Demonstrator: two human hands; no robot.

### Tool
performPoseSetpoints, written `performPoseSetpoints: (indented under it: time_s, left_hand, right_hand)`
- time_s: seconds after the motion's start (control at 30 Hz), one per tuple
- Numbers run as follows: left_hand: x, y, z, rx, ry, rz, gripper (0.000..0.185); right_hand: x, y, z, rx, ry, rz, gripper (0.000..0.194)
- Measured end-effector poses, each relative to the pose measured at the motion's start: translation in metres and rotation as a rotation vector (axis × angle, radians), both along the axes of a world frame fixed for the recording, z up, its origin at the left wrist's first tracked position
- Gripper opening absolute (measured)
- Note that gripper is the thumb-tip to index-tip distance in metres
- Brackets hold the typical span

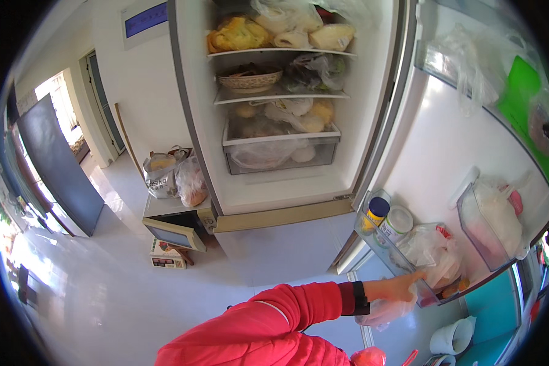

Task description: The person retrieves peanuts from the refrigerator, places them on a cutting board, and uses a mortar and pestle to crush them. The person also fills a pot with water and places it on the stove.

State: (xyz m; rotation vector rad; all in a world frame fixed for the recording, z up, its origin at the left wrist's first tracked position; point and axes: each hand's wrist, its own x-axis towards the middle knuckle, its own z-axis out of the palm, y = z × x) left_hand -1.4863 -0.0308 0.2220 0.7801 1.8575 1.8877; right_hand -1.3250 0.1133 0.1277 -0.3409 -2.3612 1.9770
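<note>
My left hand [395,286], in a red sleeve with a black band at the wrist, reaches to the low rack [389,258] of the open fridge door. A thin clear plastic bag [386,311] hangs from its grip, its contents blurred. The index finger points at a tied plastic bag [444,261] in the rack, whether touching it I cannot tell. Also in the rack stand a yellow jar with a dark blue lid [376,210] and a white tub [398,222]. My right hand is out of view.
Inside the fridge [279,183], shelves hold wrapped food, a patterned bowl [249,78] and a clear drawer [281,153]. Bags [162,176] rest on a low cabinet [158,206] at left. White buckets [452,337] stand on the floor at lower right.
</note>
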Motion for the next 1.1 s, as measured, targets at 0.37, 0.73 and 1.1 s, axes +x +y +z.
performPoseSetpoints:
  time_s: [0.37, 0.73, 1.1]
  left_hand:
    - [0.026, -0.053, -0.008, -0.060, 0.194, -0.012, 0.065]
    - [0.106, -0.188, 0.012, -0.055, 0.165, -0.048, 0.060]
    - [0.222, -0.362, -0.051, -0.208, 0.080, 0.388, 0.043]
  right_hand:
    - [0.000, -0.049, 0.016, 0.074, -0.016, 0.079, 0.008]
    - [0.043, -0.100, 0.025, 0.103, -0.024, 0.058, 0.009]
    - [0.112, -0.127, 0.016, 0.080, -0.024, -0.034, 0.010]
